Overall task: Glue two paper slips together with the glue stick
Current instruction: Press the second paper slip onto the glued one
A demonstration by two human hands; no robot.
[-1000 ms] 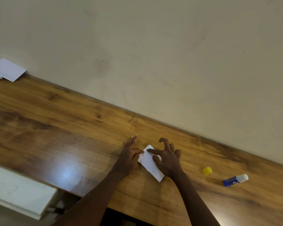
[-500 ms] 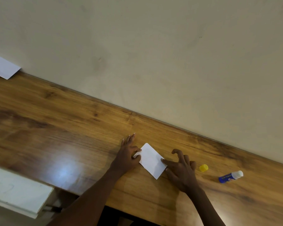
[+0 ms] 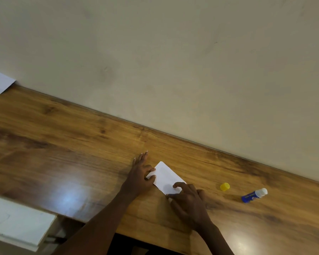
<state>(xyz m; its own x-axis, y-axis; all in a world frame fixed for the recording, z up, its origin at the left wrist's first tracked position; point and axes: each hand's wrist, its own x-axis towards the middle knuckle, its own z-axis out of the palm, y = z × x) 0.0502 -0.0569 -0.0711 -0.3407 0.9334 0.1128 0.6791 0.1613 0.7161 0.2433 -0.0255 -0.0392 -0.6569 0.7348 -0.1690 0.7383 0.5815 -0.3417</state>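
Paper slip point(image 3: 166, 176) lies flat on worktop point(image 3: 72, 144), near the front edge. Left hand point(image 3: 138, 178) — thumb and forefinger pinch the slip's left corner, other fingers straight. Right hand point(image 3: 189, 201) — fingers curled, forefinger tip on the slip's right end, thumb at its edge. Glue stick point(image 3: 254, 195) lies uncapped to the right, yellow cap point(image 3: 224, 186) near it.

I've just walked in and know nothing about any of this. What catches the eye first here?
Two bare hands meet on a white paper slip lying on the wooden table: the left hand pinches its left corner, and the right hand grips its near end with curled fingers. To the right lie an uncapped glue stick and its yellow cap, apart from each other.
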